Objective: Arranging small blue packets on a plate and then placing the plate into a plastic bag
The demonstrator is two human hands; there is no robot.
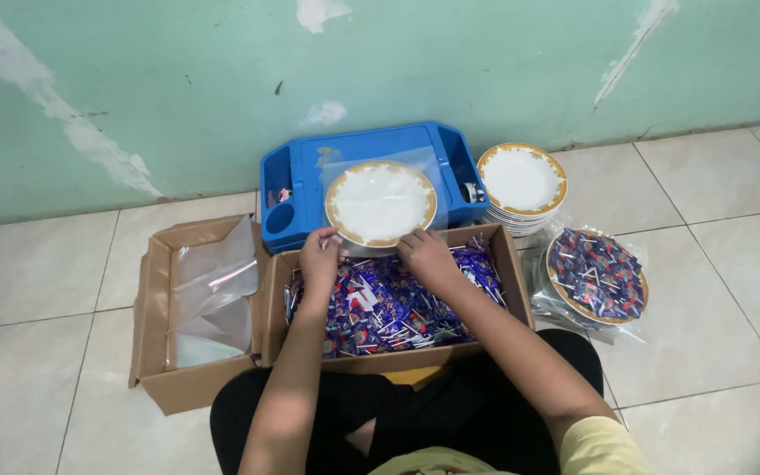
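Both hands at the near rim of a gold-edged white plate (pixel 381 201).
Left hand (pixel 319 253) pinches the rim; right hand (pixel 427 255) curls beside it — grip unclear — above the box of blue wrapped sweets (pixel 389 303). The plate, propped on the blue tray (pixel 358 149), could slip and chip — a one-sided hold.

Landmark: open cardboard box (pixel 507 264), brown, rectangular, before the seated person.
- Inside it: heap of small blue-purple sachets (pixel 380 308) with red and white markings.
- Left, touching: second brown carton (pixel 147 352), flaps open, holding clear plastic bags (pixel 213 299).
- Right, near: clear-bagged plate (pixel 598 277) heaped with the same blue-purple sachets.
- Behind: clear bag (pixel 415 158) lying flat in a blue tray.
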